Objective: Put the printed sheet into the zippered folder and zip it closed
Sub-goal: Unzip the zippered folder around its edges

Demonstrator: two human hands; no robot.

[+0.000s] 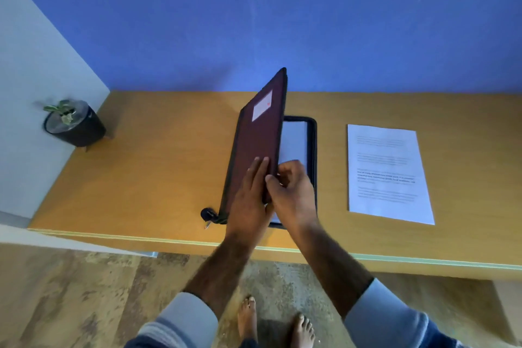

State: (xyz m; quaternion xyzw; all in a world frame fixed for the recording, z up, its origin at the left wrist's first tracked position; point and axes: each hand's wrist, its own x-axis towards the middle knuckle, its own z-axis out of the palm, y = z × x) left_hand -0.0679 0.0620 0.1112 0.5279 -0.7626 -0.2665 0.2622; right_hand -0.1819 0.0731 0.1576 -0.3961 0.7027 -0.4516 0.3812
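Note:
A dark maroon zippered folder (255,138) lies in the middle of the wooden table, its front cover raised almost upright with a pale label near its top. The lower half (312,150) stays flat, with white paper inside. My left hand (250,195) lies flat against the outside of the raised cover. My right hand (292,192) pinches the cover's free edge from the inside. The printed sheet (388,175) lies flat on the table to the right of the folder, apart from both hands. A zipper pull with a dark tab (208,215) hangs at the folder's near left corner.
A small potted plant (74,123) stands at the table's far left corner. The wooden table (158,167) meets a blue wall at the back, and its front edge runs just below the folder. Bare feet (275,322) stand on the patterned floor.

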